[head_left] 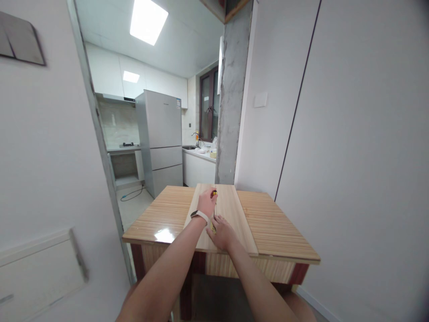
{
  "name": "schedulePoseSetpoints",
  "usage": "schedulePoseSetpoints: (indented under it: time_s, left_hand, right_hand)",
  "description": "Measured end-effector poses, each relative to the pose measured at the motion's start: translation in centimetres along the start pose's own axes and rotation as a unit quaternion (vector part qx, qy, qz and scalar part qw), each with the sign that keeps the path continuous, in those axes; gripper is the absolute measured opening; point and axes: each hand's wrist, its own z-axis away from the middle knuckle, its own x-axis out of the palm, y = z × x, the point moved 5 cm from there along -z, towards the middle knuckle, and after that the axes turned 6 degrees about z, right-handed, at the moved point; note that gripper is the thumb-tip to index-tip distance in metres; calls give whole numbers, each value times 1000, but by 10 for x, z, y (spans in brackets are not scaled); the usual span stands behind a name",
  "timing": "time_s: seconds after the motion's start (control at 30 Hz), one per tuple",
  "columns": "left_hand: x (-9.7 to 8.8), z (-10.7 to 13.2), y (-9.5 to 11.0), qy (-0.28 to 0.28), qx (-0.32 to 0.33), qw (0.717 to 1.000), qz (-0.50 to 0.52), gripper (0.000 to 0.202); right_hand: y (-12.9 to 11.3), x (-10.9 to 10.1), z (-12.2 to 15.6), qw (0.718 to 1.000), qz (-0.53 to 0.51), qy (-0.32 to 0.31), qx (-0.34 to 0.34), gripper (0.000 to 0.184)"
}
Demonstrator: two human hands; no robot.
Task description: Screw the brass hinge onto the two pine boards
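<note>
A long pale wooden board [239, 223] lies across the striped wooden table [271, 219]. My left hand [207, 202], with a watch [197, 216] on its wrist, is closed around a small yellow-and-black tool [215, 193] over the board's far half. Its exact kind is too small to make out. A thin dark line runs from near the tool toward my other hand. Nearer to me, my right hand [223, 232] rests low on the board, its thumb and fingers around a small yellow object [213, 228] that is mostly hidden.
White walls stand close at both sides. Past the doorway are a silver refrigerator [164, 134], a sink counter [199, 154] and a stove [129, 144]. A cable [132, 195] lies on the kitchen floor. The table's front edge is just before me.
</note>
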Motion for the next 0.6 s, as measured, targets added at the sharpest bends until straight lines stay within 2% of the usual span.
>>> schedulePoseSetpoints:
  time_s: [0.17, 0.6]
  left_hand:
    - [-1, 0, -3, 10, 6, 1000, 4, 23]
    - [-7, -2, -2, 42, 7, 997, -61, 17]
  right_hand:
    - [-1, -2, 0, 1000, -6, 3, 0, 67]
    - [0, -1, 1, 1000, 5, 6, 1, 69]
